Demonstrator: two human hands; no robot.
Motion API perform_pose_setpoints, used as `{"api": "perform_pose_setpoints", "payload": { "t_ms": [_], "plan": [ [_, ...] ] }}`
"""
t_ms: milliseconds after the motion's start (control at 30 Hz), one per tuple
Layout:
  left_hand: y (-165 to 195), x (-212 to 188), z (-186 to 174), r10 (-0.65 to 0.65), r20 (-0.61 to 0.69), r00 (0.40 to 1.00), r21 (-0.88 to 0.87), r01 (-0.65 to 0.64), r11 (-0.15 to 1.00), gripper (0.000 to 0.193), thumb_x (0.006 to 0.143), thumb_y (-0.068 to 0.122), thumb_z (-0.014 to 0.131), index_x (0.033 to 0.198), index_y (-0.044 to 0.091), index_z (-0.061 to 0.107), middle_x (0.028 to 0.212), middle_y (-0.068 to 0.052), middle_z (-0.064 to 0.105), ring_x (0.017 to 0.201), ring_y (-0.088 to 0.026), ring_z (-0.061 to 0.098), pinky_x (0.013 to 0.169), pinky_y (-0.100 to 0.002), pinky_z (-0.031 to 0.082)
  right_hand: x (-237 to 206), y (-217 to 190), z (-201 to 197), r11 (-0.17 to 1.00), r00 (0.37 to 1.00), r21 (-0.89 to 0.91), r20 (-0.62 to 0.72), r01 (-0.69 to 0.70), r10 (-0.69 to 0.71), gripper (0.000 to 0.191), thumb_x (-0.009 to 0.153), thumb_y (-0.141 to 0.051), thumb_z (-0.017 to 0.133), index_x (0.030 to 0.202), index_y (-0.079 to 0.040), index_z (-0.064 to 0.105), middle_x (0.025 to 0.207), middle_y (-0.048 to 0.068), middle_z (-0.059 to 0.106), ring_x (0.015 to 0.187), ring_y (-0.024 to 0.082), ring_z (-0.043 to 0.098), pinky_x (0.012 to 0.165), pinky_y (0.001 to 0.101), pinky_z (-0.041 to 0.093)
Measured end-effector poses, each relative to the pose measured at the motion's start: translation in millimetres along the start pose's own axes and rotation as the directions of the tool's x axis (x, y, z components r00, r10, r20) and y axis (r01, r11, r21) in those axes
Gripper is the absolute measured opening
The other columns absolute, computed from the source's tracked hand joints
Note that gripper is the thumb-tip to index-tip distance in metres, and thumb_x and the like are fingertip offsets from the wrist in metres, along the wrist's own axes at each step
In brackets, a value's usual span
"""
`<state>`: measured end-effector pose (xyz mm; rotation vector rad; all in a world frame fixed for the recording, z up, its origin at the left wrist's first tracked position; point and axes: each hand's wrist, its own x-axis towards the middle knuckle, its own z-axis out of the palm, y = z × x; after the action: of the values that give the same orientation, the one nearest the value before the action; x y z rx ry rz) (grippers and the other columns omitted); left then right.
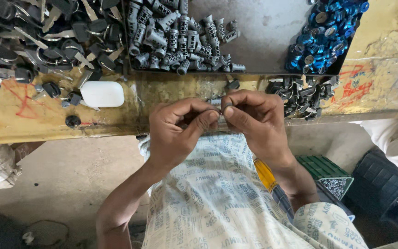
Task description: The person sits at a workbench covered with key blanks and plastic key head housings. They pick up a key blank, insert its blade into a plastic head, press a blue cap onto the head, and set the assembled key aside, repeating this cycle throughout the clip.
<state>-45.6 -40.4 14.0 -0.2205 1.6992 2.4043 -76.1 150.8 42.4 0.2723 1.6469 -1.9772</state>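
Your left hand (180,129) & right hand (254,121): fingertips pinched together on a small metal lock part (220,110), held between both at the bench edge (116,124), over your lap.
Tray (263,37): grey lock cylinders (180,39) heaped at its left; blue caps (325,34) at its right corner.
Bench, left: keys (42,37) in a pile; white plastic block (102,93) nr them.
Bench, right: dark small parts (300,94) just beside your right hand.
Lap: yellow-handled tool (266,175).
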Motion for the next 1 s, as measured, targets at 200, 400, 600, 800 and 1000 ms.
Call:
{"api": "perform_pose_setpoints", "payload": {
  "t_ms": [200, 400, 600, 800, 1000],
  "plan": [
    [2.2, -6.7, 5.9, 0.21, -0.092, 0.973, 0.466, -0.145, 0.873, 0.008, 0.101, 0.007, 0.07, 0.102, -0.001, 0.07, 0.083, -0.008, 0.072, 0.065, -0.008, 0.063, 0.057, -0.023, 0.047, 11.9, 0.5, 6.7, 0.668, 0.94, -0.681, 0.091, 0.3, -0.33, 0.009, 0.091, 0.0, 0.08, 0.1, 0.001, 0.076, 0.089, 0.003, 0.073, 0.073, 0.006, 0.064, 0.063, 0.0208, 0.048],
    [-28.3, -5.9, -0.9, 0.211, -0.134, 0.968, 0.297, -0.163, 0.941, 0.006, 0.105, 0.007, 0.064, 0.105, 0.001, 0.064, 0.08, -0.005, 0.061, 0.064, -0.006, 0.052, 0.057, -0.025, 0.041, 59.2, -32.5, -1.2, 0.682, 0.94, -0.648, 0.247, 0.34, -0.234, 0.007, 0.093, -0.007, 0.08, 0.099, -0.004, 0.08, 0.09, 0.007, 0.076, 0.075, 0.008, 0.067, 0.062, 0.0231, 0.051],
    [-75.6, 5.8, -2.8, 0.111, -0.227, 0.968, 0.152, -0.078, 0.985, 0.007, 0.104, 0.007, 0.063, 0.101, 0.001, 0.065, 0.072, -0.004, 0.056, 0.06, -0.005, 0.043, 0.052, -0.026, 0.035, 177.2, -51.8, -10.9, -0.122, 0.665, -0.791, 0.578, 0.6, -0.473, 0.028, 0.105, -0.007, 0.072, 0.132, -0.006, 0.077, 0.095, 0.012, 0.071, 0.075, 0.023, 0.066, 0.067, 0.0352, 0.052],
    [-91.5, 7.9, 2.0, 0.267, -0.218, 0.939, 0.315, -0.192, 0.929, 0.006, 0.102, 0.006, 0.063, 0.102, 0.0, 0.061, 0.076, -0.005, 0.058, 0.056, -0.007, 0.049, 0.05, -0.027, 0.038, 216.4, -52.9, -0.3, -0.468, 0.456, -0.63, 0.775, 0.62, -0.438, 0.053, 0.081, 0.008, 0.068, 0.131, -0.006, 0.073, 0.116, 0.025, 0.066, 0.099, 0.036, 0.066, 0.067, 0.0377, 0.056],
    [-87.2, 9.3, 2.0, 0.242, -0.204, 0.948, 0.314, -0.171, 0.934, 0.007, 0.101, 0.007, 0.064, 0.1, 0.001, 0.061, 0.074, -0.005, 0.058, 0.057, -0.007, 0.05, 0.049, -0.027, 0.039, 224.3, -49.4, -18.6, -0.309, 0.613, -0.731, 0.68, 0.608, -0.403, 0.016, 0.094, 0.004, 0.073, 0.108, -0.004, 0.07, 0.107, 0.016, 0.066, 0.095, 0.036, 0.068, 0.078, 0.0456, 0.055]
  ]
}}
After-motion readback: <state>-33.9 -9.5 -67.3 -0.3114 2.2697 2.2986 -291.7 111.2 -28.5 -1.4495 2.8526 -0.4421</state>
